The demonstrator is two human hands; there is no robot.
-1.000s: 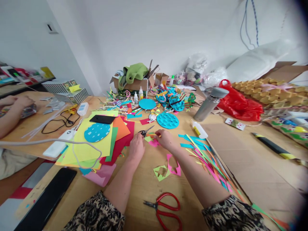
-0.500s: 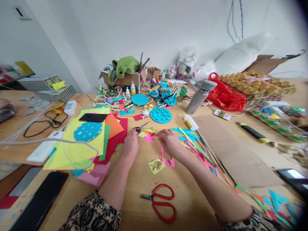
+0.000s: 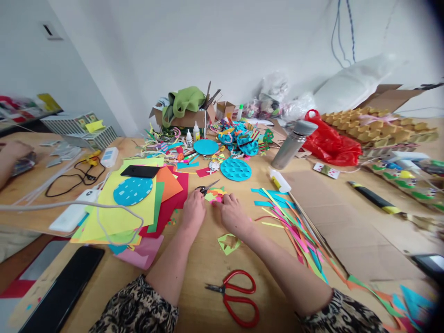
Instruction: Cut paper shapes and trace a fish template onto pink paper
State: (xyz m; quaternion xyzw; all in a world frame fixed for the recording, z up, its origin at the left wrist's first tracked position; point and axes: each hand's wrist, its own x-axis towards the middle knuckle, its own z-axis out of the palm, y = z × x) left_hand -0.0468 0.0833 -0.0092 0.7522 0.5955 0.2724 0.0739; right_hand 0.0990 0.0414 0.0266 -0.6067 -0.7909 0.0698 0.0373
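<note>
My left hand is closed at the small dark scissors, whose blades point to the upper right. Beside it lies a pile of small coloured paper cutouts. My right hand touches the right edge of this pile, its fingers bent and close together; what they grip, if anything, is hidden. Below the hands lies a yellow-green paper scrap with a hole cut in it. Red-handled scissors rest nearer to me. A blue textured disc lies just behind the pile.
Coloured sheets and a black phone are on the left. Paper strips, cardboard and a metal bottle are on the right. Another person's hand shows at the far left.
My right hand has moved left and in against the cutout pile, covering the spot where the pink scrap lay. The view has shifted slightly. At the far left, another person's hand has come into view.
</note>
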